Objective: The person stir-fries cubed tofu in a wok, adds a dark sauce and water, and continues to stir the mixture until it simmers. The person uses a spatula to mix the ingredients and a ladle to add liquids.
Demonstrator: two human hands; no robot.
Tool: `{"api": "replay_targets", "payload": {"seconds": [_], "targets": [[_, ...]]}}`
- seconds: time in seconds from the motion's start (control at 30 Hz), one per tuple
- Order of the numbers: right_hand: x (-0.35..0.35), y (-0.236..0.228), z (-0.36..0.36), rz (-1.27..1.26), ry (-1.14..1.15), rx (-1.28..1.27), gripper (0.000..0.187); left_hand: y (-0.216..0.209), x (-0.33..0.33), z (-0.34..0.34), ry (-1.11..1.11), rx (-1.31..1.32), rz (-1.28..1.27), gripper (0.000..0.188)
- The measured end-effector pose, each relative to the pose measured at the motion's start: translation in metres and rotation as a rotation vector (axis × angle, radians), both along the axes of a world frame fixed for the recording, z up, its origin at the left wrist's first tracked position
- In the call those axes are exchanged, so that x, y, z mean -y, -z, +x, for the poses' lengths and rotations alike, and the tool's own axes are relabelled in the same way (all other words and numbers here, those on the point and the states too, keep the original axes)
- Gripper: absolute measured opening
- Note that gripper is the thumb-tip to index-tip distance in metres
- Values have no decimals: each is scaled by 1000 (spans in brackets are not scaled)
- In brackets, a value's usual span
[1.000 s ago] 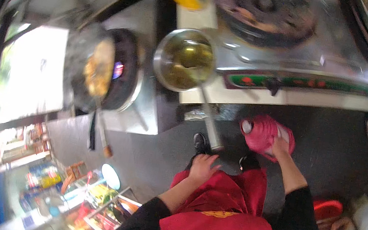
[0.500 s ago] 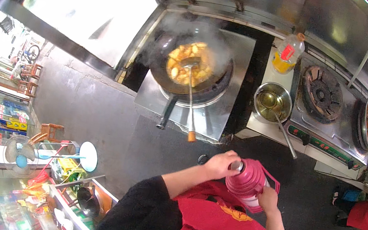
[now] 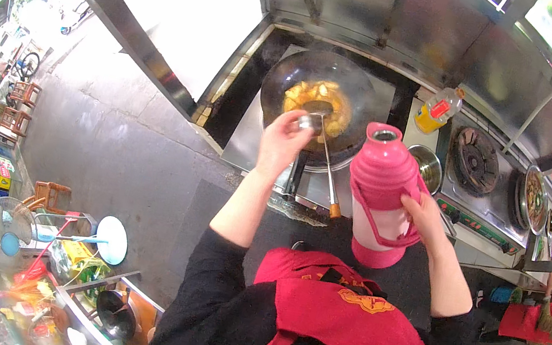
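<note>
My right hand (image 3: 422, 214) grips the side handle of a pink and white thermos flask (image 3: 384, 173). The flask stands almost upright in the air, its mouth uncovered and facing up. In my left hand (image 3: 279, 145) is a small silvery cap (image 3: 310, 122), blurred a little and held over the near side of a black wok (image 3: 279, 77). Yellow chunks of food (image 3: 318, 94) lie in brownish liquid in the wok. A long-handled spatula (image 3: 329, 161) rests in there, its wooden end hanging over the stove's near edge.
Right of the wok stand a plastic bottle of yellow oil (image 3: 439, 111) and a metal pot (image 3: 426, 166). Farther right are a gas burner (image 3: 476, 160) and a pan of food (image 3: 536, 198). A fan (image 3: 7, 232) is at left. Another person in red (image 3: 538, 318) is at far right.
The thermos flask has risen from near my apron toward the stove. My left hand has come away from its mouth with the cap and moved left and forward over the wok. Less steam shows.
</note>
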State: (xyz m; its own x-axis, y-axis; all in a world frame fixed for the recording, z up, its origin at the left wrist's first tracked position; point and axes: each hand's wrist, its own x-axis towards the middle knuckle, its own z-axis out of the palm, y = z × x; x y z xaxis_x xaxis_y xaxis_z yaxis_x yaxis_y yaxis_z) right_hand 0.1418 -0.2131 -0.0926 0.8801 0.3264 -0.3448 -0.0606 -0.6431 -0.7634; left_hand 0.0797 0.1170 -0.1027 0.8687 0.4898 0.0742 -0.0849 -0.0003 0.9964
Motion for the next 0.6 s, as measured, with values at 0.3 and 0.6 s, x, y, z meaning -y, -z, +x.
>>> {"api": "replay_targets", "payload": {"seconds": [0.3,0.6], "targets": [[-92,2,78,-482,-345,317,63,172,-97,-200,-599,-365,-288,30],[-119,37,127,-720,-560,332,67,269,-55,-310,-711,-682,-452,18]]}}
